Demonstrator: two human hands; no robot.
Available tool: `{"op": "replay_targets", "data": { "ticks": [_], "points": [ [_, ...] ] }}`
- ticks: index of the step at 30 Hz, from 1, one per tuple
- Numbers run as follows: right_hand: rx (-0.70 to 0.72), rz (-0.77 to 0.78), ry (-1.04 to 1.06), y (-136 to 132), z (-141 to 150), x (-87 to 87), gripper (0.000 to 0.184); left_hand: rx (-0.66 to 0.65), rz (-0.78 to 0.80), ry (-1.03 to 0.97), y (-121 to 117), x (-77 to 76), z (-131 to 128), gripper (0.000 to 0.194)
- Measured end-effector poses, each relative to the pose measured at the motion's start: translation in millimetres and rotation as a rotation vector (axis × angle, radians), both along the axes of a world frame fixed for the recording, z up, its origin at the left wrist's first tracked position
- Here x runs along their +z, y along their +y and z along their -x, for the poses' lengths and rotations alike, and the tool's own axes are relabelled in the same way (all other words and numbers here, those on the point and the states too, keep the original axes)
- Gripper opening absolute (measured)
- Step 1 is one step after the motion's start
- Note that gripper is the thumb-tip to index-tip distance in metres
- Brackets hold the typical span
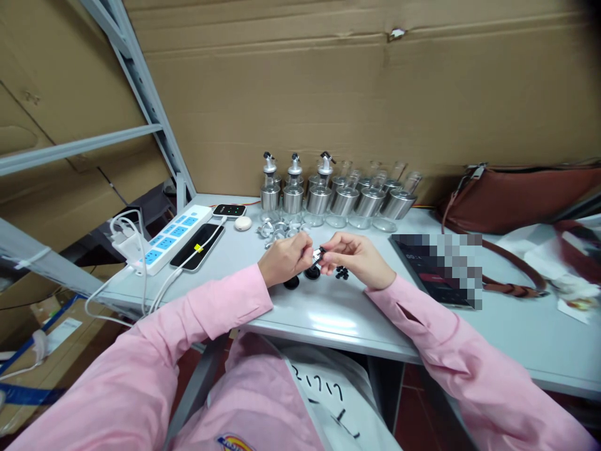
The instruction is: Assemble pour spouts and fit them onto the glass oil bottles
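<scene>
Near the front of the grey table, my left hand (287, 258) and my right hand (353, 257) meet with fingers pinched. Between them is a small black-and-silver spout part (318, 255), partly hidden by the fingers. Below the hands lie black round caps (292, 284), partly covered. A little pile of small black pieces (342, 273) sits under my right hand. Just behind my left hand are several loose silver pourer pieces (277, 229). Farther back stand glass bottles with metal sleeves (319, 200); three carry silver pourers with black tips (295, 164).
On the left are a white power strip (176, 237) with cables, a black phone (197, 248), a smaller device (229, 211) and a round white object (243, 223). To the right lie a dark tablet (417, 266) and a brown bag (530, 197). Cardboard (328, 81) walls the back.
</scene>
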State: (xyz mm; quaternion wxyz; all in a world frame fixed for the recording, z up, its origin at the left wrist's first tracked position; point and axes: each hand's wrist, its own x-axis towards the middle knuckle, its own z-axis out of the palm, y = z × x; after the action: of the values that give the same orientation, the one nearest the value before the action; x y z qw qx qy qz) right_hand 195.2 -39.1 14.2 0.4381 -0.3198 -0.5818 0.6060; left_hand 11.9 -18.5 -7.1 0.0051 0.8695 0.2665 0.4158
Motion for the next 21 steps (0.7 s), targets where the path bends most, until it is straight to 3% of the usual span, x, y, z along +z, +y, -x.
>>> {"op": "replay_targets", "data": {
  "ticks": [16, 21],
  "points": [
    [0.022, -0.030, -0.031, -1.3, 0.8, 2.4, 0.032, -0.022, -0.017, 0.040, 0.1, 1.1, 0.1, 0.013],
    [-0.043, -0.069, -0.018, -2.8, 3.5, 4.5, 0.031, 0.045, 0.027, -0.045, -3.2, -1.1, -6.6, 0.013]
  ]
}}
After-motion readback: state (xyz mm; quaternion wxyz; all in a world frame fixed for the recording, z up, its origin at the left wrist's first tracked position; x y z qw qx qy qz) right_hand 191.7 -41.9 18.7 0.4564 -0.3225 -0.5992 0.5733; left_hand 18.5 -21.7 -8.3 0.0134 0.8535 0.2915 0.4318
